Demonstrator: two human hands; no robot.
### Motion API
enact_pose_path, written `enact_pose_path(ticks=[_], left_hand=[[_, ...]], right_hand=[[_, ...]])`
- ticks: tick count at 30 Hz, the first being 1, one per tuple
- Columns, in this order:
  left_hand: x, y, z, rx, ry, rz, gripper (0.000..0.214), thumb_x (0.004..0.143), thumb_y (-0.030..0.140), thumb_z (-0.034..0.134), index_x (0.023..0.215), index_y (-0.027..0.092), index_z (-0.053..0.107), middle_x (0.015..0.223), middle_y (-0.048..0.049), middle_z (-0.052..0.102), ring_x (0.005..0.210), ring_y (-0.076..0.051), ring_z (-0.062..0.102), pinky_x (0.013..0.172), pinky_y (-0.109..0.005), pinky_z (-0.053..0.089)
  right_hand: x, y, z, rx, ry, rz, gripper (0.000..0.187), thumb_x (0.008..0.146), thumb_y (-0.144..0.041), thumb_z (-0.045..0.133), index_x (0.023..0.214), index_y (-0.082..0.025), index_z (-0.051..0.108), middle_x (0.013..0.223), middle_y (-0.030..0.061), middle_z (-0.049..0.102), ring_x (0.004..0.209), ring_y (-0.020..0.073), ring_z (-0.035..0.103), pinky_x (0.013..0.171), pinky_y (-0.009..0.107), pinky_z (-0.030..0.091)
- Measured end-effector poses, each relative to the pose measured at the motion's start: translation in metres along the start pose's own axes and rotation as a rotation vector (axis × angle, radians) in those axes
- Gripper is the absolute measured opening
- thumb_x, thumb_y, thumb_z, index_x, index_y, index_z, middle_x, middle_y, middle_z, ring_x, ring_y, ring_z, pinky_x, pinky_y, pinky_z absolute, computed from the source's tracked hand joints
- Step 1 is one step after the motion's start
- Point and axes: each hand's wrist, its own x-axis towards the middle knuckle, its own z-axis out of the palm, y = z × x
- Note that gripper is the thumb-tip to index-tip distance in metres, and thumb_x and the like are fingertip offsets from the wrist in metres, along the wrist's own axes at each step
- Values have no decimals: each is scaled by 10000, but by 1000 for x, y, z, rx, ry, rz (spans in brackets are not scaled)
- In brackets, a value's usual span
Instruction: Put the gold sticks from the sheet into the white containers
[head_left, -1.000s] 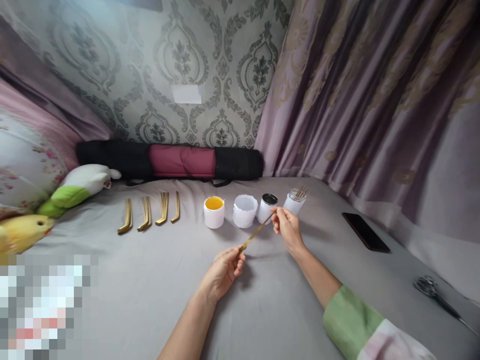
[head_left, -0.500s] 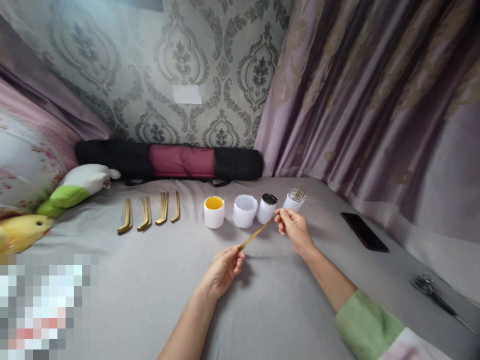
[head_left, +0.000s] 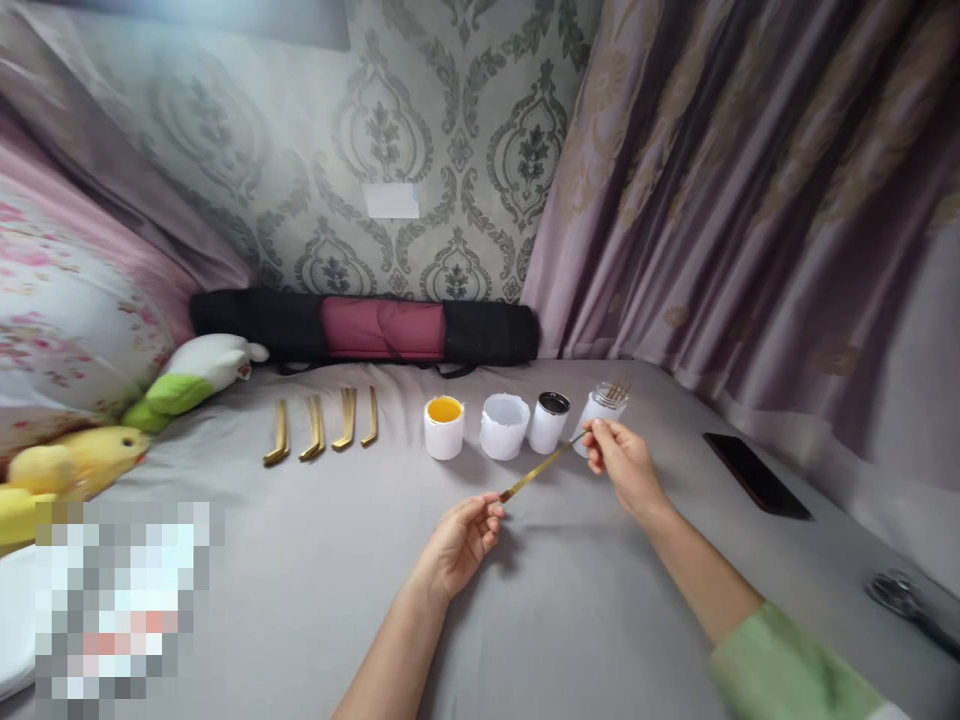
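Between my two hands a thin gold-coloured stick (head_left: 545,466) slants up to the right, held above the grey cloth. My right hand (head_left: 624,462) pinches its upper end. At the lower end, the fingertips of my left hand (head_left: 460,545) are closed on the darker tip. Just behind stand a white-wrapped cup with yellow inside (head_left: 444,440), a white-wrapped cup with pale contents (head_left: 504,436), and a white-wrapped tin with a dark inside (head_left: 548,432). A jar (head_left: 598,408) holding several thin gold sticks is partly hidden by my right hand.
Several bent gold sticks (head_left: 347,420) lie in groups at the left. A black phone (head_left: 756,475) and a dark-handled metal tool (head_left: 900,595) rest at the right. Plush toys (head_left: 82,460) sit at the left; a black and maroon bag (head_left: 382,328) lies along the wall.
My view has shifted, so everything sits a little further right in the picture. The left fingers have slid closer to the stick's lower tip, and both hands still hold it.
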Motion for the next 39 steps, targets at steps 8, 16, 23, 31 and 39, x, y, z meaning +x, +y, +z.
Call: enact_pose_path(ticks=[8, 16, 23, 31, 39], left_hand=[[3, 5, -4, -127, -16, -20, 155, 758, 159, 528, 897, 93, 539, 666, -21, 550, 501, -54, 489, 437, -155, 359], [4, 7, -8, -197, -46, -22, 146, 734, 156, 550, 868, 97, 554, 662, -17, 555, 504, -55, 489, 437, -157, 351], [6, 10, -12, -205, -39, -41, 140, 755, 150, 539, 885, 98, 546, 662, -11, 560, 502, -57, 506, 432, -156, 373], [1, 10, -5, -151, 14, -47, 128, 803, 114, 474, 913, 103, 538, 686, -23, 564, 505, -55, 509, 431, -158, 410], [-2, 10, -3, -134, 9, -41, 150, 808, 111, 472, 941, 100, 539, 707, -23, 556, 524, -59, 511, 443, -168, 431]], right_hand=[[7, -19, -24, -79, 75, -46, 302, 677, -451, 604, 768, -162, 604, 622, 3, 523, 446, 58, 419, 345, 166, 330], [16, -41, -56, -175, 175, -107, 239, 639, -410, 632, 719, -186, 615, 632, 4, 527, 445, 57, 427, 347, 157, 340], [30, -62, -78, -226, 257, -189, 218, 651, -388, 621, 713, -178, 618, 620, 12, 527, 431, 55, 436, 346, 160, 336], [37, -93, -92, -208, 249, -282, 243, 709, -392, 592, 726, -150, 597, 596, 13, 502, 431, 50, 407, 322, 150, 299], [48, -114, -101, -266, 277, -331, 174, 803, -262, 500, 737, -118, 572, 587, 0, 490, 402, 37, 396, 313, 155, 277]])
